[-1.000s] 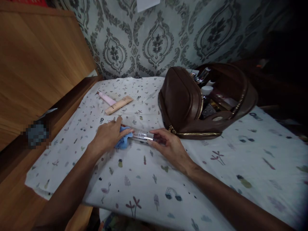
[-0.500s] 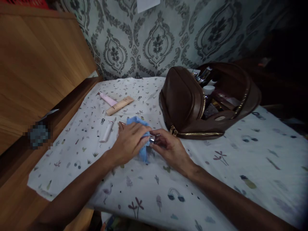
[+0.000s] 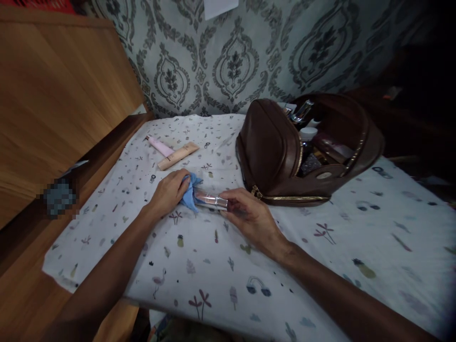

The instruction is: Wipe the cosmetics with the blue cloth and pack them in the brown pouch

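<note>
My right hand [image 3: 247, 211] is closed on the right end of a slim, shiny cosmetic tube [image 3: 210, 199], pinkish with a silver band. The tube lies sideways just above the bed-like printed cover. Around its left end sits a blue cloth [image 3: 191, 191], pinched in the fingers of my left hand [image 3: 168, 191]. Behind my left hand, a beige tube [image 3: 178, 156] rests across a pink tube [image 3: 158, 145].
A brown cosmetic bag [image 3: 274, 147] stands unzipped to the right, with several bottles and tubes inside. A printed white sheet [image 3: 213, 266] covers the surface. A wooden panel [image 3: 67, 76] rises on the left; patterned wallpaper [image 3: 235, 61] is behind.
My left hand and the cloth have slid left along the tube, uncovering its middle. The white tube seen lying by my left hand is now hidden. My right hand stays nearly in place.
</note>
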A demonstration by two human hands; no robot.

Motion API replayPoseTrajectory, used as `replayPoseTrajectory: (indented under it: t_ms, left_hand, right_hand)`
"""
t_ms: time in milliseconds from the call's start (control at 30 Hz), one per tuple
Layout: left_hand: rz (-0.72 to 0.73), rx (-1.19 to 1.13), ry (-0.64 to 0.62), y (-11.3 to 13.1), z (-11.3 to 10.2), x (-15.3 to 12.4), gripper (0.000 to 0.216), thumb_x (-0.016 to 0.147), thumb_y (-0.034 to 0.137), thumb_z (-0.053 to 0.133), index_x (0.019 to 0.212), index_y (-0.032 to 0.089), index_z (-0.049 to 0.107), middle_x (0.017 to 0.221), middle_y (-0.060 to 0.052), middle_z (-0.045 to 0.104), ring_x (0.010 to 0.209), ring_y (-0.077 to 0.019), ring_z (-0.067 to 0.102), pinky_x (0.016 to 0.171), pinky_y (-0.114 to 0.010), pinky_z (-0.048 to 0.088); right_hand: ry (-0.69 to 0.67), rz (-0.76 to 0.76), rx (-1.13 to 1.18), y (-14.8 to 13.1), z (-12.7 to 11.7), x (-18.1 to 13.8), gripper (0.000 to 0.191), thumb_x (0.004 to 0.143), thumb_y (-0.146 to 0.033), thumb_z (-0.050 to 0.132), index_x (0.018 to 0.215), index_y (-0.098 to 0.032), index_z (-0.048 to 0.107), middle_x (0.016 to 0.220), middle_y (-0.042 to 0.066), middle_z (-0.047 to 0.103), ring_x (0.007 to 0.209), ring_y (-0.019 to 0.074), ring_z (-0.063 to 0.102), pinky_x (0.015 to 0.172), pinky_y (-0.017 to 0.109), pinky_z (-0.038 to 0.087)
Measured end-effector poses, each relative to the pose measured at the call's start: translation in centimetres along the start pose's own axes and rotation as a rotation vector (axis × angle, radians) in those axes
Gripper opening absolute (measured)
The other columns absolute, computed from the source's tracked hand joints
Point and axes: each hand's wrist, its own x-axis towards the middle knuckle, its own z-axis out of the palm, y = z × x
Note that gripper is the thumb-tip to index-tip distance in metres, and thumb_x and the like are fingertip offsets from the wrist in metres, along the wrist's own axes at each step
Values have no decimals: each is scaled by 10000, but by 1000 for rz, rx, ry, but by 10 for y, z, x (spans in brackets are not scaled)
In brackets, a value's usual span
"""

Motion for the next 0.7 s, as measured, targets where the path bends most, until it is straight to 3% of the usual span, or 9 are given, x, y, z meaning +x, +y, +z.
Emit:
replayPoseTrajectory:
  t_ms: [67,167,267,433,700]
  left_hand:
    - [72,-86,-63,4,-4,0,343,1017,412,360,1140,188,589,1113,-87,650,1041,-236,594,918,-360,453]
    - [181,-214,-268,7,-12,1,440,945,517,526,1275,229,565,1230,-82,618,1137,-248,571,985,-359,438]
    - [171,-251,-395,4,-18,2,619,848,568,654,1377,283,505,1335,-76,568,1204,-278,541,1007,-377,432]
    - [155,-154,-376,6,-16,2,544,860,447,653,1360,276,521,1279,-62,581,1164,-270,549,966,-368,441]
    - [162,-98,-307,22,-8,-2,383,834,340,635,1207,267,586,1127,-44,563,1068,-247,558,896,-351,454]
  right_hand:
    - [3,-13,1,0,-1,0,244,838,-155,650,1069,-233,672,976,39,666,816,166,639,735,300,557]
    - [19,-22,8,0,-2,0,222,862,-215,659,1082,-238,670,982,42,672,821,171,648,758,317,568]
    - [28,22,33,2,-2,0,232,868,-281,670,1095,-237,668,993,49,675,830,179,657,768,330,574]
    - [51,164,75,4,0,0,329,867,-426,662,1122,-218,649,969,54,682,810,183,658,737,322,566]
    - [54,344,105,-5,-7,3,443,876,-566,595,1089,-177,609,765,4,629,542,118,575,493,241,469]
